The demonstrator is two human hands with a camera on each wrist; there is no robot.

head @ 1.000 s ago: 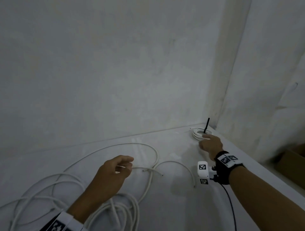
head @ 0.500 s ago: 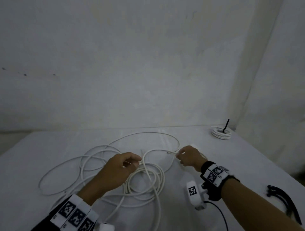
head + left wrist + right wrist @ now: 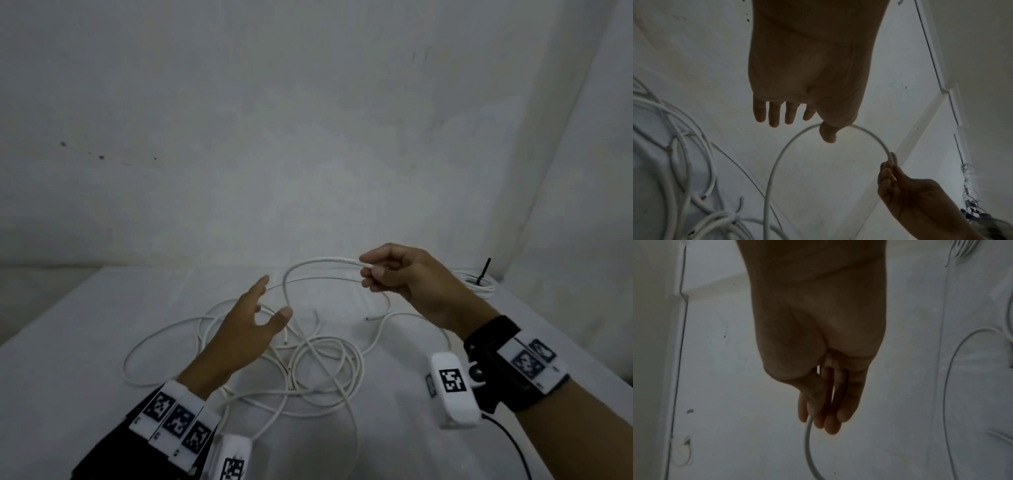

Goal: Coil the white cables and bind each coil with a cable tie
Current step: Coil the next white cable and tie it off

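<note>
Cable: one white end is lifted off the table and arcs across the middle of the head view, from the right hand down into the loose heap at lower centre.
Right hand: raised at centre right of the frame, thumb and fingers pinching the cable just behind its tip; the left wrist view shows the same pinch at its lower right.
Left hand: spread, fingers straight and thumb held apart, hovering over the heap at centre left and holding nothing; in its wrist view the arc of the cable passes behind the thumb, and whether the two touch cannot be told.
Heap: several white cables lie tangled on the table in wide, uneven loops with loose ends showing, none of them tied.
Finished coil: at the far right edge of the table sits a small, neat white coil with a black tie standing up out of it.
Progress: one coil looks done; the heap is still to be sorted, wound and bound, so most of the work seems left.
Step in hand: probably starting the next coil, with the spread hand ready to take the first loop.
</note>
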